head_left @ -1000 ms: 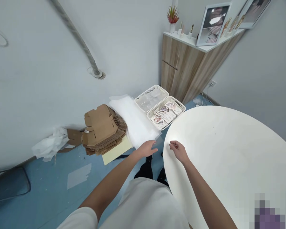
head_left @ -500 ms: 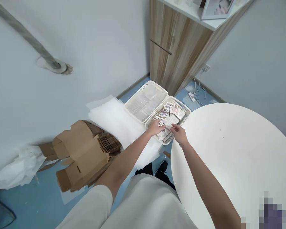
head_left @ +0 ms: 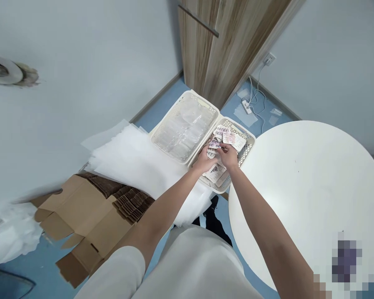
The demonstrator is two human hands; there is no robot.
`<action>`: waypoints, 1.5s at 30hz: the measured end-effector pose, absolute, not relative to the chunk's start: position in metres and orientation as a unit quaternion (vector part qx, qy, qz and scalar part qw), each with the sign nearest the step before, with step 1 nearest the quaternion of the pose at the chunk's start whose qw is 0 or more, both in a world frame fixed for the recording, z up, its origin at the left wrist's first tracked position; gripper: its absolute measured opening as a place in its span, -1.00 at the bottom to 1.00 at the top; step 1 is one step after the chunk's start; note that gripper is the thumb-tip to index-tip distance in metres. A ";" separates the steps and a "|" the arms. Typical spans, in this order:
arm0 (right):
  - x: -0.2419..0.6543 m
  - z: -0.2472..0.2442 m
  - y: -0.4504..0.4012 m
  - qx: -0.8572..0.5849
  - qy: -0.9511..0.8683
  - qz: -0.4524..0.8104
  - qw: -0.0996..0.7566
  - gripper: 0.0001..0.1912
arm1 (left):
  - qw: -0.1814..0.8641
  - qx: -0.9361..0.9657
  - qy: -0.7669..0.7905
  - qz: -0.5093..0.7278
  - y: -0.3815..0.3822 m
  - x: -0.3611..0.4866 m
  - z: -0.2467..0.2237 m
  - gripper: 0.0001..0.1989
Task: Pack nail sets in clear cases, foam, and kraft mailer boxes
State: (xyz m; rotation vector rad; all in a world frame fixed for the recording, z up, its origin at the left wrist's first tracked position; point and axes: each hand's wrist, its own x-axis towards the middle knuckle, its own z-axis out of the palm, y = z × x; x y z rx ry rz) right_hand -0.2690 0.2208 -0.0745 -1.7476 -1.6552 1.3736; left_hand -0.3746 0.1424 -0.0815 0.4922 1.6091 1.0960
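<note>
My left hand point(head_left: 204, 162) and my right hand point(head_left: 228, 157) are close together over a white perforated basket point(head_left: 251, 145). It holds several small printed cards, some bearing rows of purple or pink oval pieces. A purple card point(head_left: 214, 143) is between my fingertips. The right fingers pinch its right side; the left fingers curl at its left edge, near more cards, and are partly hidden. A pink card point(head_left: 229, 138) lies on the pile beyond my right hand. Adjoining on the left is a second white basket point(head_left: 162, 124) with clear plastic packets point(head_left: 187, 128).
White foam sheets point(head_left: 127, 153) lie under and left of the baskets. Flattened cardboard boxes point(head_left: 90, 216) are stacked at the lower left. A round white table point(head_left: 305, 174) stands close on the right. Behind are a wood-grain cabinet point(head_left: 224, 45) and a power strip point(head_left: 246, 106) with cables.
My right hand has moved inward and farther into the basket, onto the purple card beside my left hand. The view has tilted down and come closer to the baskets.
</note>
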 end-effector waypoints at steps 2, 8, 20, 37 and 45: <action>-0.268 -0.077 0.220 -0.628 -0.601 0.463 0.171 -0.62 | 0.534 0.209 0.674 0.465 0.141 -0.374 -0.080 -0.25; -0.267 -0.067 0.205 -0.634 -0.613 0.436 0.176 -0.56 | 0.505 0.256 0.669 0.482 0.132 -0.371 -0.064 -0.32; -0.210 -0.005 0.141 -0.589 -0.461 0.569 0.342 -0.64 | 0.512 0.205 0.614 0.565 0.080 -0.339 -0.018 -0.69; -0.034 0.059 0.031 -0.494 -0.449 0.621 0.410 -0.63 | 0.557 0.280 0.568 0.538 -0.009 -0.198 0.046 -0.70; 0.005 0.064 0.031 -0.508 -0.451 0.598 0.426 -0.65 | 0.572 0.318 0.556 0.512 -0.011 -0.167 0.056 -0.70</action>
